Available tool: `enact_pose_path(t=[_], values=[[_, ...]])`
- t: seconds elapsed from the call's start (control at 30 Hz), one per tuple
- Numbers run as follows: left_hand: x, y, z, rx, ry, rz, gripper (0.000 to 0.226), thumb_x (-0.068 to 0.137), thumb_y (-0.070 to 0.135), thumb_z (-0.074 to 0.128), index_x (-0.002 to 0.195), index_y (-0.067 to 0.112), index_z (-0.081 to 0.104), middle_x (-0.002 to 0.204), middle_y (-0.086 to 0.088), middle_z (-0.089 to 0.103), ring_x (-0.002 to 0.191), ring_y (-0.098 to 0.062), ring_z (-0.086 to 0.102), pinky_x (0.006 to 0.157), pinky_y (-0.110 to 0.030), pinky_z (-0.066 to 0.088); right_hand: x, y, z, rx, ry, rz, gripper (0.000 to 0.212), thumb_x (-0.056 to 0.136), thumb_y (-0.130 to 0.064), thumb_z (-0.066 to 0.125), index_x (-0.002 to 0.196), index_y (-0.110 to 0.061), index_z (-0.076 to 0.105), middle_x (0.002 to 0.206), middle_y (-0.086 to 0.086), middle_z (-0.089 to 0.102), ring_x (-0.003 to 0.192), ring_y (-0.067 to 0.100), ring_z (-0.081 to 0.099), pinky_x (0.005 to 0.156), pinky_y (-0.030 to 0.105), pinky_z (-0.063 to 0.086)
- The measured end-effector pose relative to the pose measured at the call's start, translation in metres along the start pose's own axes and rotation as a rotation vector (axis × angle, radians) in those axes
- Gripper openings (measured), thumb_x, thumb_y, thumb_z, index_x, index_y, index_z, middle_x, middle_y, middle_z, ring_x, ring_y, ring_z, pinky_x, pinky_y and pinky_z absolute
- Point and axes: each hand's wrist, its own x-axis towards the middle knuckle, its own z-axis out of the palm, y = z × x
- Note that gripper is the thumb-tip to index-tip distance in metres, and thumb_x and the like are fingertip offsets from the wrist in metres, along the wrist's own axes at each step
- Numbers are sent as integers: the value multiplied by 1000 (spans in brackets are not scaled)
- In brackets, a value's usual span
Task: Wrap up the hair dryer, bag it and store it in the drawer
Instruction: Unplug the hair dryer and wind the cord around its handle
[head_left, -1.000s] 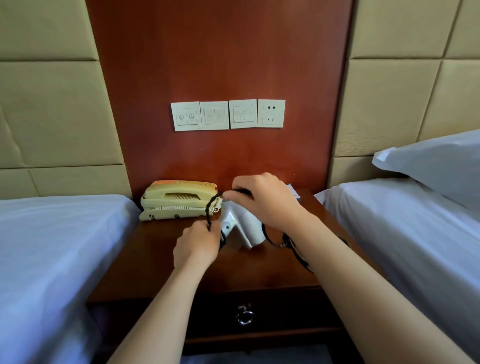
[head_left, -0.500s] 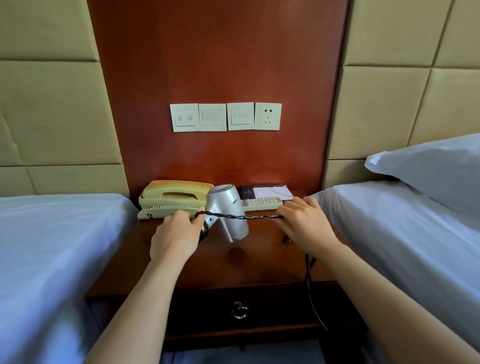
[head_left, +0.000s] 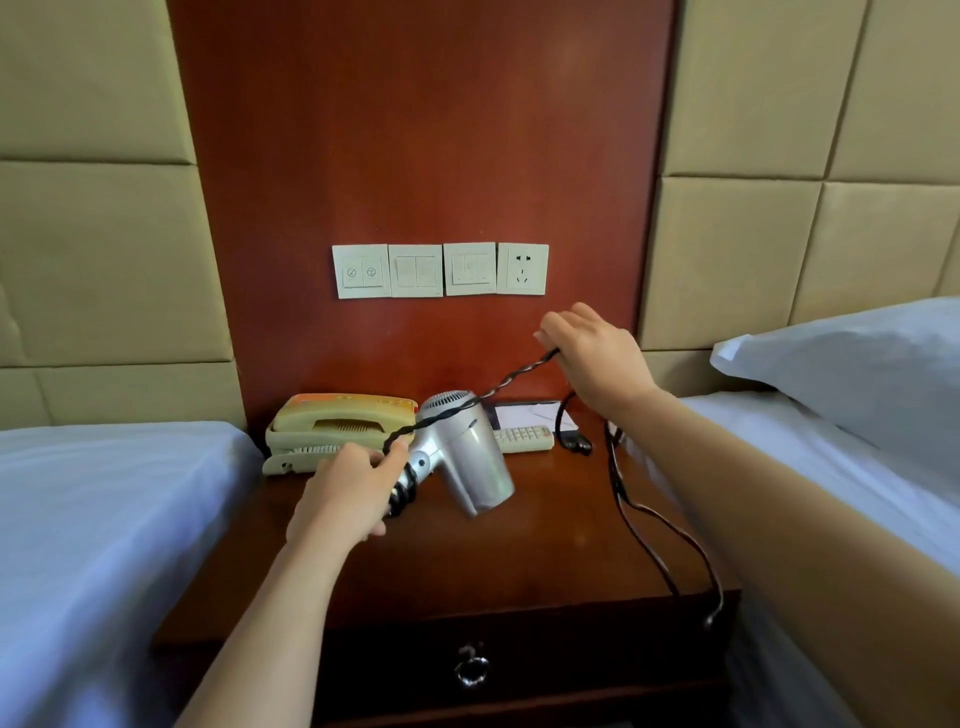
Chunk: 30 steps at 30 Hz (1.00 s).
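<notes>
1. We're looking at a dark wooden nightstand (head_left: 519, 561) between two beds in white sheets, its drawer (head_left: 519, 670) shut below our hands, ring pull (head_left: 471, 669) hanging at the front.
2. Behind our grip a red-brown wall panel (head_left: 415, 130) rises, with three switch plates (head_left: 414, 270) and a wall socket (head_left: 522, 268) in a row; padded beige panels flank it.
3. Just beyond our left hand (head_left: 347, 488) sits a cream telephone (head_left: 332, 428); past the dryer lie a remote control (head_left: 523, 437) and a card (head_left: 535, 414).
4. The left hand is closed round the handle of the silver hair dryer (head_left: 462, 457), held off the nightstand top, nozzle tilted down toward us and to the right, rear grille away.
5. Black turns of cord (head_left: 498, 392) already sit on the handle, right at that grip.
6. Our right hand (head_left: 592, 358) is raised up and to the right of the dryer, fingers pinched on the cord, which runs taut and twisted across the dryer's back.
7. Under the right wrist the slack drops, loops across the tabletop and hangs over the front edge.
8. A white pillow (head_left: 852, 364) lies on the right bed.
</notes>
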Motion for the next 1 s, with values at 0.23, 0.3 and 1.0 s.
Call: enact_pose_path(t=[0.23,0.3,1.0], values=[[4,-8,-6,-48,-75,68,39,93,52,40,76,19,51,52,-2,53,40,-16,59,40,-21,41,30,-2,22,-158,199,-139,12,89,-18,46,82,-10,51,74,5,56,75,19,33,64,29,24],[5,-12,-7,-44,-70,63,40,93,52,41,77,18,56,52,-3,54,38,-15,59,41,-22,43,21,-5,33,-164,171,-146,12,84,-13,56,89,-12,44,78,6,56,77,19,32,66,30,23],[0,-4,17,195,212,-65,63,92,61,28,95,7,60,96,-15,66,101,-39,57,73,-38,37,-83,-142,7,945,-595,172,18,94,-23,52,107,-17,61,94,-5,63,86,4,56,75,14,42]])
